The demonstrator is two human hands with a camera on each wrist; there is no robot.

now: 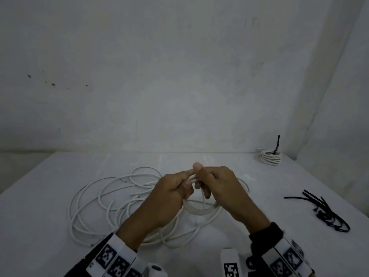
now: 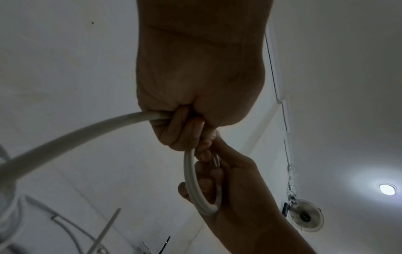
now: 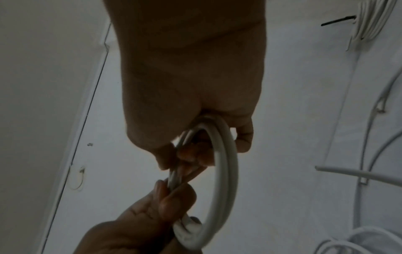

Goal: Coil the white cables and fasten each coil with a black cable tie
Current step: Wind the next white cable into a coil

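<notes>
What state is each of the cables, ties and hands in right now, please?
Small coil: a few loops, held above the table, untied.
Loose cable: sprawled on the table, uncoiled.
Finished coil: wound, fastened with a black tie, at the far right.
Spare ties: loose pile, unused.
Left hand: grips the small coil.
Right hand: grips the small coil.

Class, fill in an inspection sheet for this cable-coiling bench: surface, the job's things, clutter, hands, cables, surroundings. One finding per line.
Surface: white table, bare at the front.
Job's things: small coil held above the table; finished coil with a black tie at the far right; spare ties heaped at the right.
Clutter: nothing seen.
Hands: left hand and right hand both grip the small coil.
Cables: loose cable tangled in loops at the left, running into the held coil.
Surroundings: plain wall with a few dark marks; ceiling lamp and fan.
</notes>
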